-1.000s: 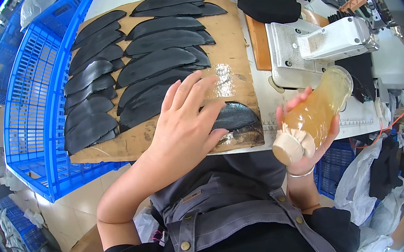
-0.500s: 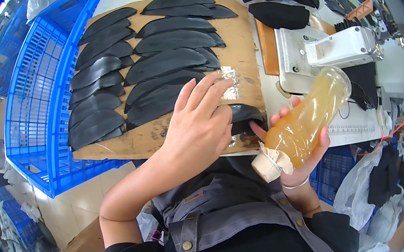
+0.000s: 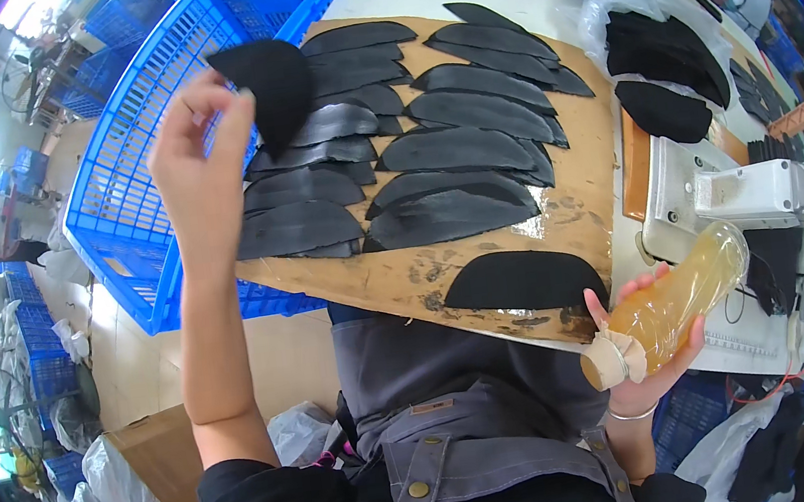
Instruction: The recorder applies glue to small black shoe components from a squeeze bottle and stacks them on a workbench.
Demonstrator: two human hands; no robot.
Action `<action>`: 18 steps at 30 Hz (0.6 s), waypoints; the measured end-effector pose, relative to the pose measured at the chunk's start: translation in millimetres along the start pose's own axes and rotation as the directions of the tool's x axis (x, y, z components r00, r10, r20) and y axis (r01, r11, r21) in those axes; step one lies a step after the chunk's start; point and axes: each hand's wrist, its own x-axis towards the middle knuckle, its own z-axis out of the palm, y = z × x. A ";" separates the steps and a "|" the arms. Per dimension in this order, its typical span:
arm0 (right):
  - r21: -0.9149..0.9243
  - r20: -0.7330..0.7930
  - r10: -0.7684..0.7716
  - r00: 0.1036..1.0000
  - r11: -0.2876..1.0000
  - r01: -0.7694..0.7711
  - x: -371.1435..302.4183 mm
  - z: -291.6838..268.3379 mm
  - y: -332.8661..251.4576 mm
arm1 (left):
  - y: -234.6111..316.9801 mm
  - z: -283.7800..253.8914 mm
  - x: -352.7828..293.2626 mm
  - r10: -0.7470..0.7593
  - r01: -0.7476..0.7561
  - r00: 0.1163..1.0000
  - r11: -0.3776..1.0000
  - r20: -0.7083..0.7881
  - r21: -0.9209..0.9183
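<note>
Head: right grip [image 3: 655,384] wraps bottle [image 3: 681,299] of amber liquid [image 3: 654,320]; left grip [image 3: 201,165] pinches black piece [image 3: 280,90].

Board [image 3: 580,149]: on the desk [image 3: 376,1]
Crate [image 3: 127,174]: left of the board
Piece columns [image 3: 455,149]: two, side by side on the board
Lone piece [image 3: 526,281]: before the right column
Raised piece [image 3: 277,91]: in the left hand [image 3: 206,165]
Bottle [image 3: 674,303]: in the right hand [image 3: 654,386], before the machine [image 3: 751,193]
Machine: right of the board
</note>
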 end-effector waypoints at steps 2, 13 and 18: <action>0.039 -0.089 -0.001 0.996 0.999 0.005 0.2 2.0 0.5 | -16.9 -2.8 31.1 0.255 -0.215 0.962 0.927 -0.096 0.308; 0.016 -0.144 -0.007 0.990 1.000 0.010 -1.6 7.4 -1.0 | -108.5 82.9 61.7 0.270 -0.473 0.863 0.731 0.427 0.492; 0.007 -0.022 0.013 1.000 1.000 -0.013 -2.8 3.9 -3.3 | -109.7 67.1 69.6 0.109 -0.386 0.849 0.796 0.516 0.466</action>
